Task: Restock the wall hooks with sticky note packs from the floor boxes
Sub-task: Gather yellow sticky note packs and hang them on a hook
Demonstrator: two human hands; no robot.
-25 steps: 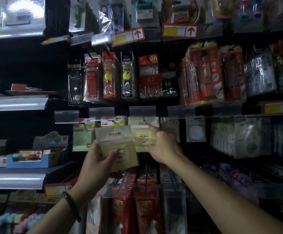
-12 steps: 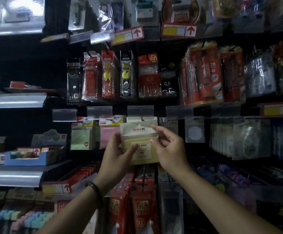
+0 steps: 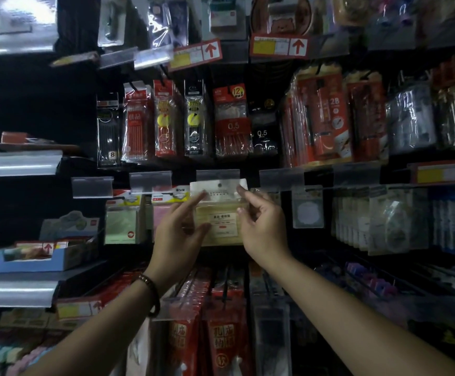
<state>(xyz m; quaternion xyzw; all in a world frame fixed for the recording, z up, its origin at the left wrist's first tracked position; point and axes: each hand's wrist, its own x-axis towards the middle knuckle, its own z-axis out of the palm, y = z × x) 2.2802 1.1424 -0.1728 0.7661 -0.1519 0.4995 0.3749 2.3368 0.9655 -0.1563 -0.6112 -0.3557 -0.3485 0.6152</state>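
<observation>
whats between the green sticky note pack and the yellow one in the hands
A pink sticky note pack hangs there, partly covered by the left hand, in the head view.

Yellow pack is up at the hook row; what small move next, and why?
Probably push the yellow pack rearward so its hang hole threads a hook: left hand and right hand hold it just under the clear label holder.

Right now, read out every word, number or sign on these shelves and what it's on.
"0.5": red pen pack
"0.5": black pen pack
"2B": red pencil pack
"8": leftmost black pack
Up arrow: red price tag
Print on the sticky note pack: too blurred to read
Other labels: too small
</observation>
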